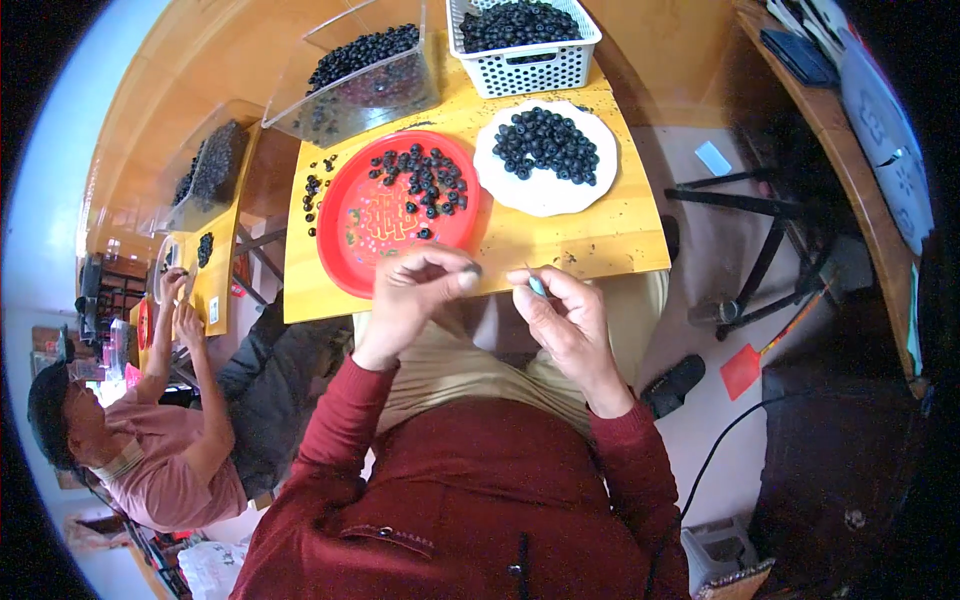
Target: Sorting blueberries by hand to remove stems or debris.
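Observation:
My left hand [415, 295] is closed in a pinch on a small dark round bead [473, 268], just off the table's near edge. Close beside it, my right hand [568, 325] grips a slim tool with a light-blue handle [537, 286]; a thin tip seems to stick out past the fingers. Left of centre lies a red oval tray [340, 240] with loose dark beads [430, 180] spread over its far half. To its right, a white scalloped plate [550, 200] bears a heap of similar dark beads [545, 145]. Whether they are beads or berries is hard to tell.
On the yellow wooden table [600, 240], a clear plastic bin [400, 95] and a white perforated basket [530, 75] hold more dark beads at the back. Small pieces [313, 195] lie left of the tray. Another person [150, 430] works at a table on the left.

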`<state>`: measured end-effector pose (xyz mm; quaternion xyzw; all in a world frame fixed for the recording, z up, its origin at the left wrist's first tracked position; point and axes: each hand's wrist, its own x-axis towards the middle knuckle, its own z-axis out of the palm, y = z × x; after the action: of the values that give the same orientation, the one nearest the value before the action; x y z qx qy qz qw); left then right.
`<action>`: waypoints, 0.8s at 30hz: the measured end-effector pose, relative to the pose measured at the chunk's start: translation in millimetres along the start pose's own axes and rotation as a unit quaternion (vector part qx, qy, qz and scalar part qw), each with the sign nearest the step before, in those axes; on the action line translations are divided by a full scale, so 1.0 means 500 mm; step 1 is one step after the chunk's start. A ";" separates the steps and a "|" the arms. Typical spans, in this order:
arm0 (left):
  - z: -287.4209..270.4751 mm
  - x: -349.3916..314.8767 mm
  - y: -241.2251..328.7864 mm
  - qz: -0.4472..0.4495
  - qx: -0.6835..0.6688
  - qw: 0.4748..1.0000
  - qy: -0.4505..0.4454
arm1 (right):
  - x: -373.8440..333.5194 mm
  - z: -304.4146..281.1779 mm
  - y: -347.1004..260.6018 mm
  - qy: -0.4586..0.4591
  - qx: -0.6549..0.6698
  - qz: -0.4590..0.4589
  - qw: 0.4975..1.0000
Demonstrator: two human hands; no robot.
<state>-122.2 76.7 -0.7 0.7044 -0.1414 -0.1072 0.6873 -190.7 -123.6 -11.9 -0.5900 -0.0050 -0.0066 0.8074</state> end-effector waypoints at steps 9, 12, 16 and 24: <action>-0.092 0.052 0.009 0.049 0.334 0.938 0.083 | -0.004 -0.007 0.038 0.011 -0.036 0.021 0.999; -0.100 0.067 0.008 0.062 0.381 0.919 0.085 | -0.005 -0.010 0.043 0.021 -0.038 0.013 0.999; -0.105 0.088 -0.004 0.102 0.398 0.908 0.086 | -0.007 -0.013 0.041 0.025 -0.051 0.027 0.998; -0.001 0.178 0.007 0.221 0.420 0.880 -0.031 | -0.028 -0.028 0.059 0.053 -0.049 0.051 0.996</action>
<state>-38.8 46.0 6.6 0.8740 -0.3459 0.0951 0.3278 -204.1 -127.9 -44.3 -0.6271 0.0681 0.0037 0.7760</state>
